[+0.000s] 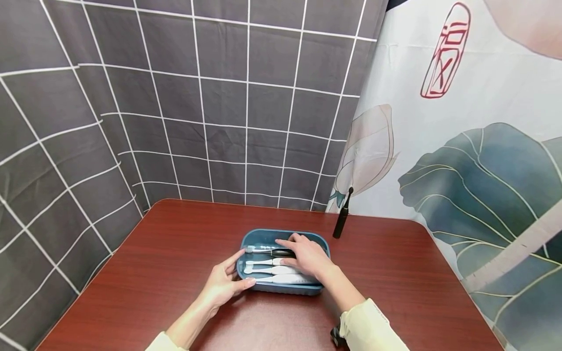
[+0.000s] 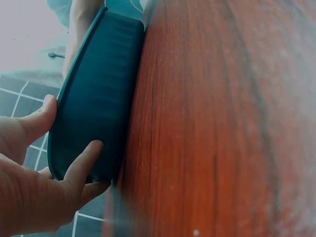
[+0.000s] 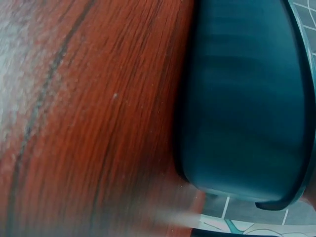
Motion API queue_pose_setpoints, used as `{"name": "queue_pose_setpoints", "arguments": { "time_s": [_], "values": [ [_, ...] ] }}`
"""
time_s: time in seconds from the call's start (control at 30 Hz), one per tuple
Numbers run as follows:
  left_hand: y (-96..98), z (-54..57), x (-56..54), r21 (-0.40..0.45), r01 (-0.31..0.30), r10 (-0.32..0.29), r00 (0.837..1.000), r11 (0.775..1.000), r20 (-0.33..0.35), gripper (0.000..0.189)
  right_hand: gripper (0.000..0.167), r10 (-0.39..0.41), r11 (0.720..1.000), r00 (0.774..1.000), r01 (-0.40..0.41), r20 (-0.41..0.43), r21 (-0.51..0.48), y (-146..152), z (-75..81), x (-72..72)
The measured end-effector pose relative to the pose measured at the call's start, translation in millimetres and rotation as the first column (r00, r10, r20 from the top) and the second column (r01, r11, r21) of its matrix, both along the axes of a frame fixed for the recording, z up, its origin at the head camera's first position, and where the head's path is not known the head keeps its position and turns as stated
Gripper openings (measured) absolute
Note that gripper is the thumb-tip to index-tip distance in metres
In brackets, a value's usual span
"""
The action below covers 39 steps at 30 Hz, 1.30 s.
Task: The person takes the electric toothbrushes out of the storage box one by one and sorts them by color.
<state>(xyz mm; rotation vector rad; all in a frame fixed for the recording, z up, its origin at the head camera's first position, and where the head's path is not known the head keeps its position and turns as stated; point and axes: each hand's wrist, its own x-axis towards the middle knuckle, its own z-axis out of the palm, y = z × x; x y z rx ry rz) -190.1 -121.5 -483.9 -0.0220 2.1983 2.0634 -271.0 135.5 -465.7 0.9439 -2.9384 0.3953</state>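
A blue basket [image 1: 287,288] stands on the table holding several toothbrushes laid side by side. At its left end is my left hand [image 1: 221,287], thumb at the rim and fingers against the outer wall; the left wrist view shows this grip on the basket [image 2: 98,89] from below. My right hand [image 1: 309,256] reaches in over the right half, its fingers and thumb spread either side of a black-handled toothbrush [image 1: 281,252]. That handle runs under the palm, so contact is hidden. White electric toothbrushes [image 1: 291,279] lie nearer the front wall. In the right wrist view the basket's wall [image 3: 242,108] hides the fingers.
A black electric toothbrush [image 1: 341,222] stands upright on the table, behind and right of the basket. The reddish-brown wooden table [image 1: 184,253] ends at a grey grid curtain [image 1: 224,102] and a flower-printed curtain [image 1: 395,161]. A small dark object [image 1: 337,337] shows by the right sleeve.
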Motion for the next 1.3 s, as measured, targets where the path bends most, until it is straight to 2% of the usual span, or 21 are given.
{"name": "queue_pose_setpoints", "arguments": {
  "time_s": [0.2,0.53,0.97,1.3],
  "values": [
    [0.1,-0.6,1.2,0.041,-0.002,0.001,1.0,0.999,0.031,0.087,0.057,-0.01,0.999,1.0,0.01,0.011,0.035,-4.1,-1.2,-1.6],
    [0.1,-2.7,1.7,0.058,0.002,-0.004,0.999,0.998,0.032,0.088,0.048,-0.016,0.995,1.0,0.016,0.002,0.099,-10.2,-1.8,-2.1],
    [0.7,-1.8,3.1,0.088,0.011,-0.012,1.0,0.996,0.021,0.086,0.043,-0.024,0.998,1.0,0.023,0.015,0.061,-11.0,-2.7,-1.0],
    [1.0,0.0,3.8,0.071,0.007,-0.009,1.0,0.997,0.021,0.086,0.038,-0.018,1.0,1.0,0.018,-0.006,0.021,-14.5,1.4,2.8]
  ]
}}
